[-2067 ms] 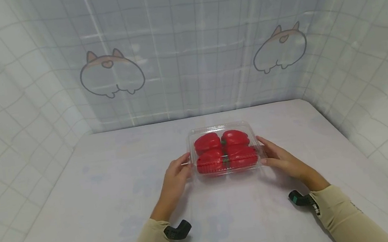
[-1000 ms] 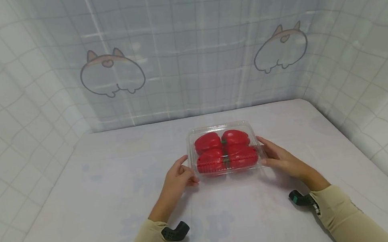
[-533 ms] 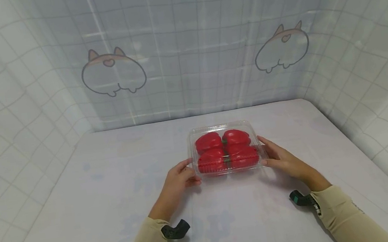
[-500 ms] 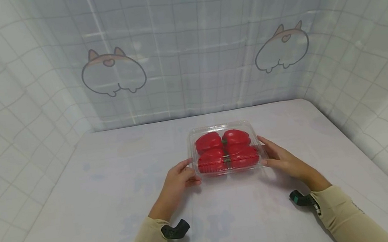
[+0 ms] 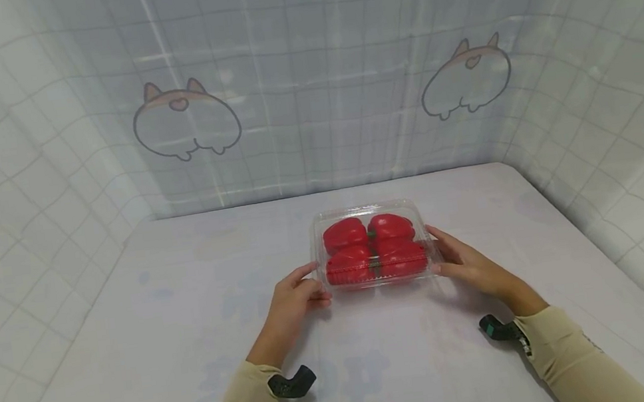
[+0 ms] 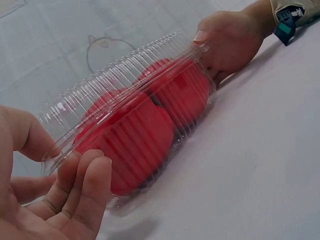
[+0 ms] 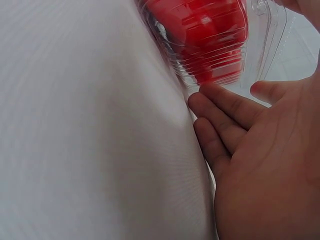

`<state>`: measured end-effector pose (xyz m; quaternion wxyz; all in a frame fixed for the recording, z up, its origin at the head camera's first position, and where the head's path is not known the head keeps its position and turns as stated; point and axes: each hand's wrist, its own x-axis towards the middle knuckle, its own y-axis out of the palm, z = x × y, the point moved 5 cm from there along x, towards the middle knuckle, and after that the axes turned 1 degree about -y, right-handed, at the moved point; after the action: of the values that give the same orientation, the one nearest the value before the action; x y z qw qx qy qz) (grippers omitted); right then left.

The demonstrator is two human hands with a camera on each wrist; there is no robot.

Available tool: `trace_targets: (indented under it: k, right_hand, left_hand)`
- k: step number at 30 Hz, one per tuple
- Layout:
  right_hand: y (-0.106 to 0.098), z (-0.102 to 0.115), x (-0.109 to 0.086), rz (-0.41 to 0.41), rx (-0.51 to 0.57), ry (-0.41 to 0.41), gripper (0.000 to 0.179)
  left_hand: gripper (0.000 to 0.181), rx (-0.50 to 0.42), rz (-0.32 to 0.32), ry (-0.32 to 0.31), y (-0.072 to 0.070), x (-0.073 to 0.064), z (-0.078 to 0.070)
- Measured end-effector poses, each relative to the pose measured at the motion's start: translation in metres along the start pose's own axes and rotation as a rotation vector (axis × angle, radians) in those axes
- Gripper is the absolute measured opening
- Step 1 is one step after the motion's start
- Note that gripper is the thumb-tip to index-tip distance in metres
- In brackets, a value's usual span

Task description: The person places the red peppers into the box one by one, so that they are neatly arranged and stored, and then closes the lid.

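Observation:
A clear plastic clamshell box (image 5: 366, 209) stands on the table with several red bell peppers (image 5: 343, 235) inside. Its lid lies over the peppers. At the near left corner my left hand (image 5: 289, 305) pinches the box's rim. The left wrist view shows the left thumb and fingers on opposite sides of that rim (image 6: 65, 150). My right hand (image 5: 475, 269) lies against the box's right side, thumb at the near corner. In the right wrist view several right fingers (image 7: 215, 112) are extended, low beside the ribbed wall. Whether the rim's latch is fastened cannot be told.
The white table (image 5: 185, 265) ends at a rear edge below a tiled-pattern curtain (image 5: 297, 97) with cartoon animals. Similar patterned sheets rise on the left and right. A black wrist device (image 5: 293, 383) sits at the left sleeve, another (image 5: 497, 328) at the right.
My left hand let go of the box's left edge about a second ago, then moved back onto its near left corner. The right hand and the box stayed in place.

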<state>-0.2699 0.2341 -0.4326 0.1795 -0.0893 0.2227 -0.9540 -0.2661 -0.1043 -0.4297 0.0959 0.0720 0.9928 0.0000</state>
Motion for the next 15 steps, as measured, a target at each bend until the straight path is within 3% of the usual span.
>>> trace_targets:
  k: [15]
  right_hand:
    - [0.0005,0.0022,0.0001,0.004,0.018,-0.049,0.078]
  left_hand:
    - [0.048,-0.041,0.031,-0.021,-0.0012,0.0035,0.0062]
